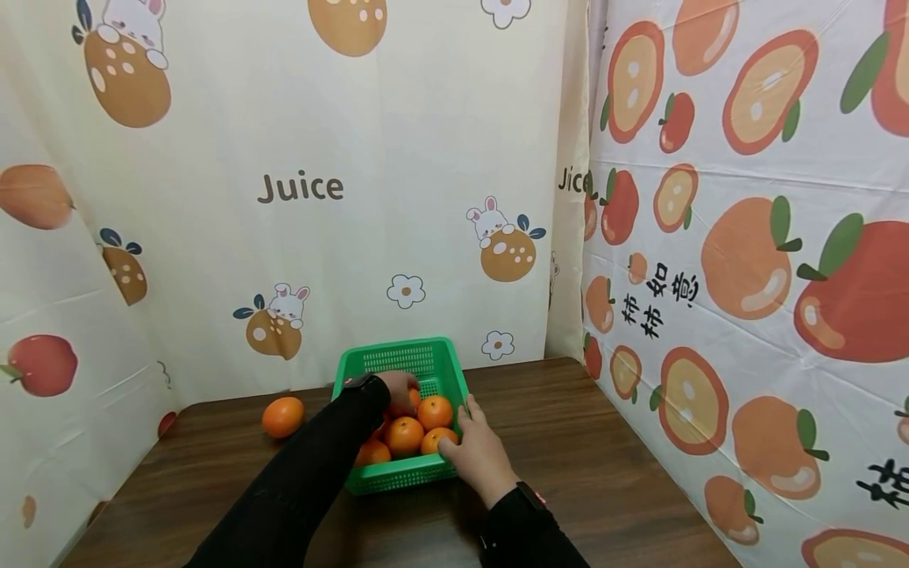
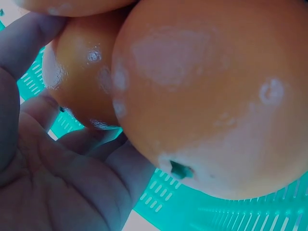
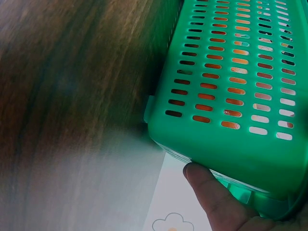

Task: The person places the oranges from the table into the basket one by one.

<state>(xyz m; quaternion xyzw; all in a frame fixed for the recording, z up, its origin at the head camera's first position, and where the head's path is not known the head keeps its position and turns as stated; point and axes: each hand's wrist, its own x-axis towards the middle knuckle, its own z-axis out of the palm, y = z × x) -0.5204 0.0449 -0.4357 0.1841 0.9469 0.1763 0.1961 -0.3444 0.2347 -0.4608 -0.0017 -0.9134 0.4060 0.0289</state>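
Note:
A green plastic basket (image 1: 401, 477) with slotted walls holds several oranges (image 1: 405, 436). My left hand (image 1: 399, 386) reaches in over the far side of the pile, its fingers curled round an orange (image 2: 86, 67). In the left wrist view another, larger-looking orange (image 2: 207, 96) with a green stem end fills the foreground. My right hand (image 1: 483, 454) grips the basket's right side, thumb over the rim near an orange (image 1: 438, 440) and fingers along the outside. One finger (image 3: 209, 192) shows against the basket's slotted wall (image 3: 231, 154) in the right wrist view.
A single orange (image 1: 283, 417) lies on the brown wooden table (image 1: 568, 442), left of the basket. Fruit-printed cloths hang behind the table (image 1: 426, 158) and along its right side (image 1: 746, 315). My left sleeve (image 1: 305, 473) crosses the front of the basket.

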